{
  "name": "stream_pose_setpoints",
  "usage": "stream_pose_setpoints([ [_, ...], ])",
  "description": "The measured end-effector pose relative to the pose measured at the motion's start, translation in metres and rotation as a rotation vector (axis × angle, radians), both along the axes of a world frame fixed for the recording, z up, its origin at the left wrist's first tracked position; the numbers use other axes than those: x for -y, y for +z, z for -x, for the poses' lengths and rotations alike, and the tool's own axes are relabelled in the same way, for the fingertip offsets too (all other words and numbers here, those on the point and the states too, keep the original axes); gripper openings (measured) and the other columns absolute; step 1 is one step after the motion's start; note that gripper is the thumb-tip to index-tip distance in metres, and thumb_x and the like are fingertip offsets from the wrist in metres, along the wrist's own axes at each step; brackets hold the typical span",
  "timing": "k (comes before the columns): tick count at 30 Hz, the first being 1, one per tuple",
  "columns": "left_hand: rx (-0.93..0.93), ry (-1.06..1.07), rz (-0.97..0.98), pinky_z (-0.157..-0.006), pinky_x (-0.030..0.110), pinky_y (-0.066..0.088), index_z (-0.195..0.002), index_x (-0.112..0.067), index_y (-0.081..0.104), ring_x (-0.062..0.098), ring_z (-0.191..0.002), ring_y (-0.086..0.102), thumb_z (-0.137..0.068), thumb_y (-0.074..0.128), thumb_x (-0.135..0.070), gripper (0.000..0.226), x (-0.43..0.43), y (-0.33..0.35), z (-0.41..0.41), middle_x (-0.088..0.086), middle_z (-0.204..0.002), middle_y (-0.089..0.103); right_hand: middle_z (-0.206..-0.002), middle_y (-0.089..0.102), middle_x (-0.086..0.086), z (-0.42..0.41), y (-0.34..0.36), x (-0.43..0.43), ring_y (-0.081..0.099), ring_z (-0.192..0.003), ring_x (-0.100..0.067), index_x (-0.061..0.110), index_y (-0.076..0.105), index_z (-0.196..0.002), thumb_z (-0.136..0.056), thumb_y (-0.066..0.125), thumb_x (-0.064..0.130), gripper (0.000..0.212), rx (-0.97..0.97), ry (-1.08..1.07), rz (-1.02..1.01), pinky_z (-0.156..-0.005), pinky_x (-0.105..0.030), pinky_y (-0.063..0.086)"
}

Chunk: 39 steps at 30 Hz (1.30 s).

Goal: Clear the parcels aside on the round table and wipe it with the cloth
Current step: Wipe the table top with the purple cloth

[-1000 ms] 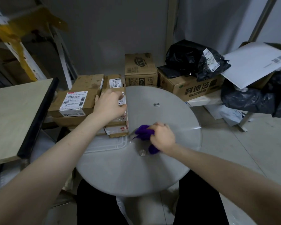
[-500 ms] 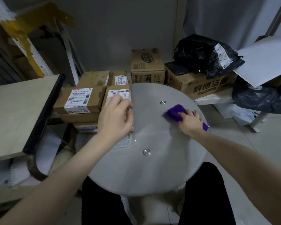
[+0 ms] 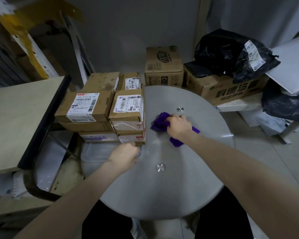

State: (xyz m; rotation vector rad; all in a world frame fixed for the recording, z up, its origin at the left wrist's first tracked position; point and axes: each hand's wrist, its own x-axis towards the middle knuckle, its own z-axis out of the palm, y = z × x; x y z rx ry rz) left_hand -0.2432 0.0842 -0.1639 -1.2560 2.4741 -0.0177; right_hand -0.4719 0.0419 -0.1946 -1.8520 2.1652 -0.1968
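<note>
The round glass table (image 3: pixel 162 190) fills the middle of the view. My right hand (image 3: pixel 179 125) grips a crumpled purple cloth (image 3: pixel 160 120) and presses it on the glass near the far side. A stack of brown labelled parcels (image 3: pixel 128 107) stands on the table's left edge, with another stack (image 3: pixel 86 107) beside it. My left hand (image 3: pixel 126 156) sits with curled fingers at the front bottom corner of the nearer stack, next to a clear plastic sheet (image 3: pixel 97 152). Its fingertips are hidden, so I cannot see a hold.
A beige tabletop with a black edge (image 3: pixel 16 118) lies at the left. Behind the round table stand cardboard boxes (image 3: pixel 163 66) (image 3: pixel 223 88), black plastic bags (image 3: pixel 231 54) and a white board (image 3: pixel 293 66). Metal studs (image 3: pixel 160 167) dot the glass.
My left hand came off the top of the parcel stack and dropped to its front bottom corner. My right hand slid the cloth out to the right, then back left toward the stack.
</note>
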Motion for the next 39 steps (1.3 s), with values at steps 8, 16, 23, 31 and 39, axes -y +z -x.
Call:
stream_pose_setpoints([
  [8,0.191,-0.086,0.085,-0.088,0.04,0.047,-0.123,0.001,0.053,0.033,-0.115,0.052,-0.081,0.048,0.014,0.043,0.025,0.007,0.007,0.017,-0.126,0.05,-0.139,0.043,-0.009,0.018,-0.007,0.039,0.038,-0.123,-0.038,0.023,0.05,-0.133,-0.089,0.041,0.009,0.046,0.118,-0.227,0.115,-0.095,-0.049,0.041],
  [16,0.108,-0.05,0.061,-0.092,0.04,0.045,-0.124,0.0,0.049,0.034,-0.119,0.047,-0.082,0.048,0.01,0.043,0.052,0.009,0.031,0.017,-0.127,0.047,-0.154,0.024,-0.011,0.032,0.001,0.121,0.022,-0.138,-0.04,0.02,0.036,-0.143,-0.089,0.053,0.014,0.057,0.164,-0.518,0.0,-0.109,-0.053,0.029],
  [23,0.105,-0.047,0.043,-0.091,0.041,0.045,-0.127,0.001,0.047,0.033,-0.121,0.045,-0.081,0.048,0.011,0.046,0.058,0.003,0.042,0.017,-0.13,0.044,-0.137,0.053,-0.004,0.019,-0.012,0.139,0.048,-0.119,-0.029,0.023,0.059,-0.127,-0.086,0.054,0.014,0.042,-0.014,0.337,0.13,-0.099,-0.037,0.042],
  [31,0.089,-0.089,0.034,-0.087,0.038,0.05,-0.12,0.001,0.054,0.033,-0.113,0.052,-0.076,0.057,0.009,0.044,0.054,-0.007,0.055,0.018,-0.124,0.05,-0.148,0.039,-0.01,0.063,0.005,0.168,0.039,-0.132,-0.032,0.024,0.042,-0.142,-0.089,0.055,0.012,0.055,0.018,-0.001,-0.02,-0.106,-0.041,0.035],
  [39,0.06,-0.095,0.067,-0.092,0.041,0.046,-0.123,0.002,0.05,0.033,-0.119,0.047,-0.081,0.046,0.014,0.043,0.049,-0.006,0.057,0.018,-0.128,0.046,-0.148,0.043,-0.004,0.078,-0.016,0.096,0.033,-0.136,-0.029,0.025,0.049,-0.138,-0.089,0.05,0.012,0.051,-0.001,-0.003,0.107,-0.11,-0.044,0.032],
])
